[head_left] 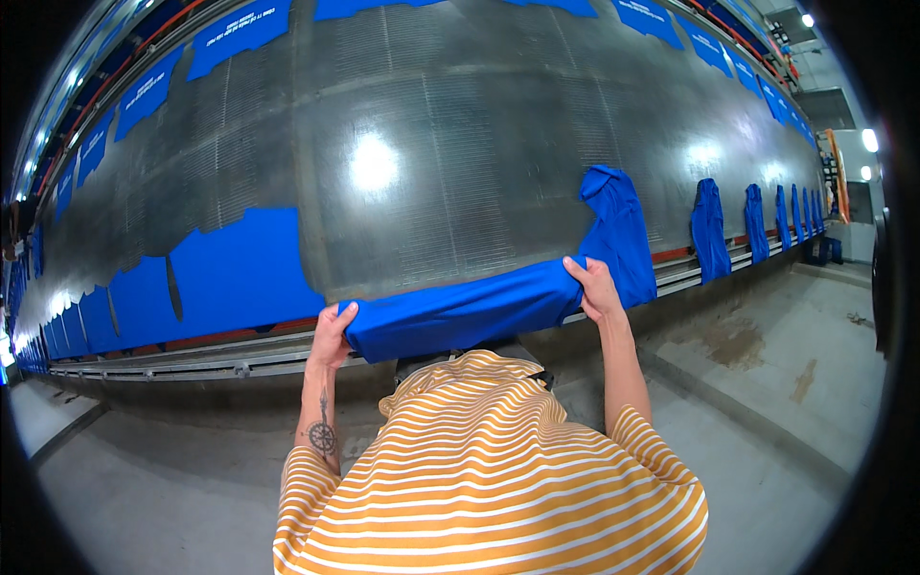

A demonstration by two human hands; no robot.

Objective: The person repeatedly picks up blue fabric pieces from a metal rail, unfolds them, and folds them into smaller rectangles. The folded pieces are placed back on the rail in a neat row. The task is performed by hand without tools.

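Observation:
A blue fabric piece (465,309) stretches between my two hands, held up by its edge in front of me at the near side of the long dark table (431,153). My left hand (333,333) pinches its left corner, thumb on top. The right corner is gripped the same way by my right hand (598,288). The cloth hangs in soft folds and its lower part drops below the table edge. Just left of it, a blue garment panel (244,268) lies flat on the table. To the right, a bunched blue cloth (616,230) drapes over the near edge.
More flat blue panels run along the near edge to the left. Several bunched blue cloths, such as this one (709,230), hang over the edge to the right. Printed blue panels (240,34) line the far side. A metal rail (240,362) follows the near edge above a concrete floor (192,470).

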